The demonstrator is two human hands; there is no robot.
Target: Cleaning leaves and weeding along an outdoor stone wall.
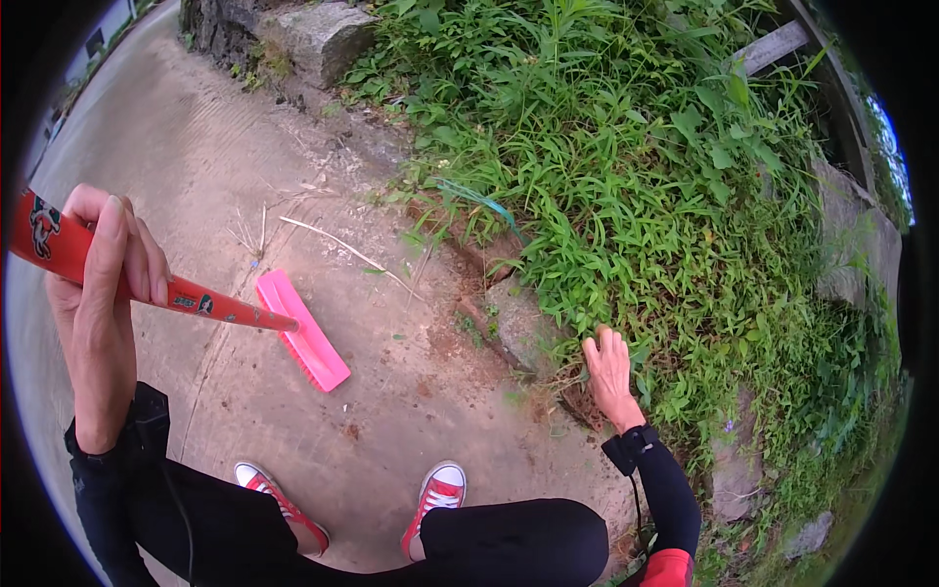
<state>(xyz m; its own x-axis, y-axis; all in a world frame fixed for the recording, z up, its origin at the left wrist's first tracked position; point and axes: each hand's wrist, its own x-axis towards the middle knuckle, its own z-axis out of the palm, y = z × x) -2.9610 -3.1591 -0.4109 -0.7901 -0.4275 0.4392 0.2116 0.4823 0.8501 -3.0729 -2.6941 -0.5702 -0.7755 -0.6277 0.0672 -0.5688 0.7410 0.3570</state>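
My left hand (110, 271) is closed around the red handle of a floor brush (235, 312) at the left. Its pink bristled head (312, 341) rests on the concrete in front of my feet. On the right, my right hand (610, 370) reaches down into the edge of the green weeds (660, 257), beside a stone (521, 323). Its fingertips are partly among the leaves, so whether they grip a stem cannot be told.
Concrete ground (381, 433) lies under my red sneakers (442, 491). A dry stalk (352, 253) and a blue-green strand (484, 202) lie farther forward. Rocks (323, 37) border the weeds, and wooden beams (774, 48) stand at the upper right.
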